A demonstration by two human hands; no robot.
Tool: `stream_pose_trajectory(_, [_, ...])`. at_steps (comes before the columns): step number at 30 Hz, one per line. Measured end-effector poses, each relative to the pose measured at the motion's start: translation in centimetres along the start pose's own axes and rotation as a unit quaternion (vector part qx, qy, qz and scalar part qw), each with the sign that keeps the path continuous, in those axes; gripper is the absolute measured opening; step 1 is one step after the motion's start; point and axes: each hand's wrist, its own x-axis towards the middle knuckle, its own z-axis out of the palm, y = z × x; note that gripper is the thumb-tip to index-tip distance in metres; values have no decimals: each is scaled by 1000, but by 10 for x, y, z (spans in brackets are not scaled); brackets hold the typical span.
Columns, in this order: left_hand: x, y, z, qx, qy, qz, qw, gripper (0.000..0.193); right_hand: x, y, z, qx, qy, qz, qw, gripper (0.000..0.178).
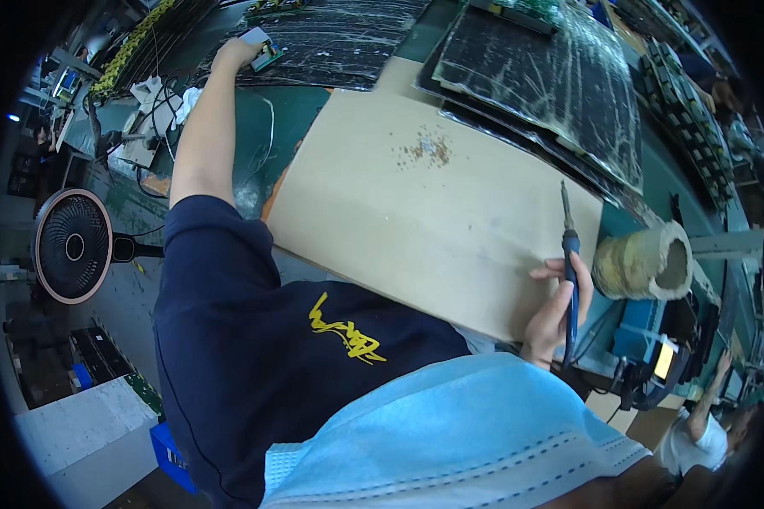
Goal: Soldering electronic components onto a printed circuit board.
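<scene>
My left arm reaches out to the far left, and my left hand (236, 54) is closed on a small circuit board (268, 58) with a white part on it. The board is over a dark, streaked sheet; the fingertips are partly hidden. On the right, my right hand (558, 307) grips a blue-handled soldering iron (571, 243), its metal tip pointing away from me. Below and beside it lies a tan cardboard sheet (356, 195) with a scatter of brown specks (429, 149) near its far side.
Stacked dark sheets (535, 81) lie at the far right, near a thick hollow roll (628, 265). A blue soldering station (641, 329) with a lit display stands at the right. A round fan (74, 246) is at the left. Another person (694, 441) shows at the lower right.
</scene>
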Motion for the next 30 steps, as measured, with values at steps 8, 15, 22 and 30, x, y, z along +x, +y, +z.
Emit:
stream_pose_trajectory(8, [-40,21,11,-123,-152,59,979,65,-8,-10,-17,9,58,1,998,28])
stream_pose_trajectory(15, [10,-13,38,-9,-75,56,996,109,1,-31,-69,-118,168,-233,951,31])
stream_pose_trajectory(22, [-15,-14,35,-140,-45,-15,989,75,-4,-21,-98,-230,161,-111,953,27])
stream_pose_trajectory(30, [-215,46,-62,-574,-238,-14,783,38,-4,-37,-65,-105,103,-249,957,24])
